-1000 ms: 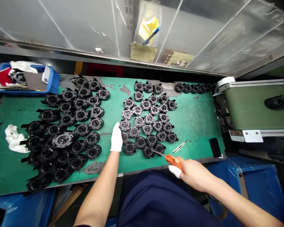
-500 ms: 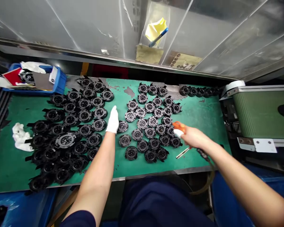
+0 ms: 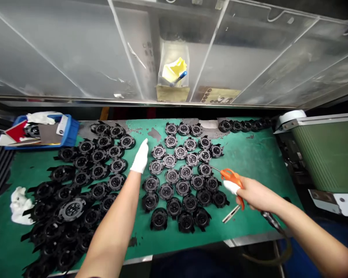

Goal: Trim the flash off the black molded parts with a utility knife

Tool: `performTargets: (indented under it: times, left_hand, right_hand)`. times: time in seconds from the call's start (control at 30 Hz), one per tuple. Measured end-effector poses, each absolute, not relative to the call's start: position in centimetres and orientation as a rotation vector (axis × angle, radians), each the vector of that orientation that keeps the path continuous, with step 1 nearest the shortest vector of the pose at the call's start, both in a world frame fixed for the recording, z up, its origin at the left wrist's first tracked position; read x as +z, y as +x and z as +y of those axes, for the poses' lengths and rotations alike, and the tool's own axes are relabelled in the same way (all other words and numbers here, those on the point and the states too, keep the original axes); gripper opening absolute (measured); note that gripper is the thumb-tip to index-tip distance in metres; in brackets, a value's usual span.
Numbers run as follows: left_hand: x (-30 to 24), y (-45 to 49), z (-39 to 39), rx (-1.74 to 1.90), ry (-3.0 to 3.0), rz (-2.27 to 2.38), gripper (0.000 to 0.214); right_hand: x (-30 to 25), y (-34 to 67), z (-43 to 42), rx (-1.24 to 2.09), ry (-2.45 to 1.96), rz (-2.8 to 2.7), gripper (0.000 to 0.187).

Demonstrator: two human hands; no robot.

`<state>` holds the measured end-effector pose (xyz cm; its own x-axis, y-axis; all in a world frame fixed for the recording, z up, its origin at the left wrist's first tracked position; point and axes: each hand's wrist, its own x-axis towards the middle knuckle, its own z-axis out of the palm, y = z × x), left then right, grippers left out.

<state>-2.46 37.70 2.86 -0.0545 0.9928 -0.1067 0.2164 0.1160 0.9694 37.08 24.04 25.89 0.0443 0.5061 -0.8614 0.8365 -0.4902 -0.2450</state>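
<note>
My left hand [image 3: 140, 157] wears a white glove and lies flat with fingers stretched out on the green mat [image 3: 243, 154], at the left edge of a cluster of round black plastic parts [image 3: 181, 175]. It holds nothing. My right hand [image 3: 253, 194] is closed on orange-handled scissors [image 3: 230, 178], whose blades point left toward the cluster's right side. A white finger cot covers one fingertip.
A larger pile of black parts [image 3: 84, 181] fills the mat's left half. A blue bin [image 3: 43, 131] sits at back left, a white rag [image 3: 19, 204] at the left edge, a small metal tool [image 3: 231, 213] near my right hand, a green conveyor [image 3: 327, 150] at right.
My left hand slid away from me along the cluster's left edge. My right hand carried the scissors from the table's front edge up to the cluster's right side. The camera tilted.
</note>
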Motion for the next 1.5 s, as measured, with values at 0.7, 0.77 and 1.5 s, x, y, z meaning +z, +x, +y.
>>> performTargets:
  times: [0.7,0.77,1.5]
  left_hand:
    - [4.5,18.8,58.8,0.086,1.745,0.926,0.029]
    - [5.3,16.1,60.2,0.125,1.708,0.973,0.031]
    - [4.7,9.4,55.2,0.462,1.321,1.026,0.064]
  right_hand:
    - [21.8,43.9,27.8,-1.633,2.153,1.176,0.061]
    - [21.5,44.6,28.4,-1.618,2.160,1.181,0.059]
    - [24.2,35.6,37.9,-1.467,1.893,1.456,0.037]
